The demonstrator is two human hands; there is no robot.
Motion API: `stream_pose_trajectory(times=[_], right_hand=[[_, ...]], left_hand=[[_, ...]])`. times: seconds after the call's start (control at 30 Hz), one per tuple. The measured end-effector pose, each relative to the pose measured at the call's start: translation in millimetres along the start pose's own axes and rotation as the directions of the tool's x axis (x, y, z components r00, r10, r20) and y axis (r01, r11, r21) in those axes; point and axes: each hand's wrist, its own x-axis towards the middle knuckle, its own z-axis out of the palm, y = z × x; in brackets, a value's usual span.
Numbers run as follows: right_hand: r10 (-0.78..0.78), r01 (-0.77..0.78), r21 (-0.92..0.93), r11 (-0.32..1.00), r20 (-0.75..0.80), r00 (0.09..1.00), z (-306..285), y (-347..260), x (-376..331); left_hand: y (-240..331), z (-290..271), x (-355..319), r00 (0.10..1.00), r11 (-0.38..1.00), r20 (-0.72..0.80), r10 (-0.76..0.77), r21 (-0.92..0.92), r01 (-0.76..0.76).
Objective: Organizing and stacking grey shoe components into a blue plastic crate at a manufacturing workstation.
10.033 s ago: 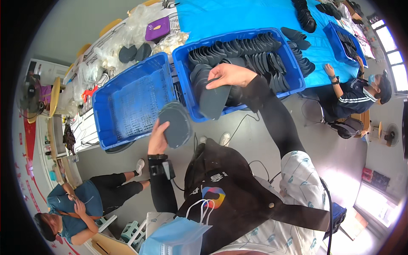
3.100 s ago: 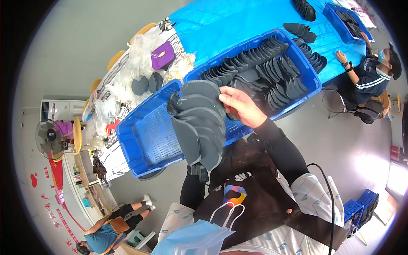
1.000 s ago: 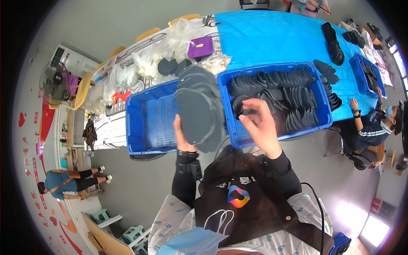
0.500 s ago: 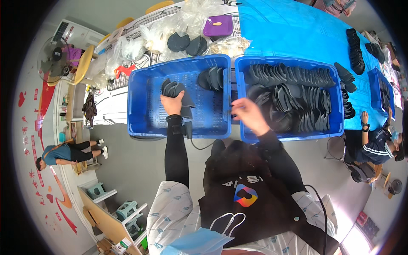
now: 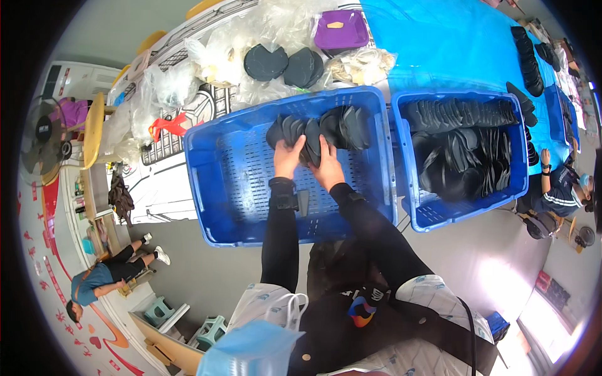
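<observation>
My left hand (image 5: pixel 288 161) and my right hand (image 5: pixel 328 168) are close together over a blue plastic crate (image 5: pixel 235 188). Both are closed on a row of thin black curved pads (image 5: pixel 291 128), the left at its near side and the right at its right end. More black pads (image 5: pixel 348 128) stand in a row just right of my fingers, against the crate's far right part. The undersides of the gripped pads are hidden. A second blue crate (image 5: pixel 467 217), to the right, holds several rows of similar black pads (image 5: pixel 464 150).
Beyond the crates lie clear plastic bags (image 5: pixel 163 88), black rounded pieces (image 5: pixel 265 62) and a purple tray (image 5: pixel 352 39). A blue cover (image 5: pixel 426 50) spreads over the table's right part. A co-worker (image 5: pixel 564 194) sits at far right; another person (image 5: pixel 94 282) is at left.
My right hand has left the right crate's near edge and joined my left hand in the left crate. My left hand has carried its pads rightward, beside the other row. The view has shifted.
</observation>
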Motion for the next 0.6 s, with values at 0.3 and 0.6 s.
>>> stream_pose_trajectory(times=[0.3,0.6], right_hand=[[0.210,-0.183,-0.185,0.965,0.140,0.968,32.8,-8.1,5.9],[0.076,-0.082,-0.150,0.985,-0.049,0.996,7.6,-3.1,16.2]], left_hand=[[17.6,-65.1,32.0,0.997,0.781,0.079,-0.013,0.623,-0.039],[14.0,-34.3,8.5,0.958,0.991,0.256,0.127,-0.079,-0.110]])
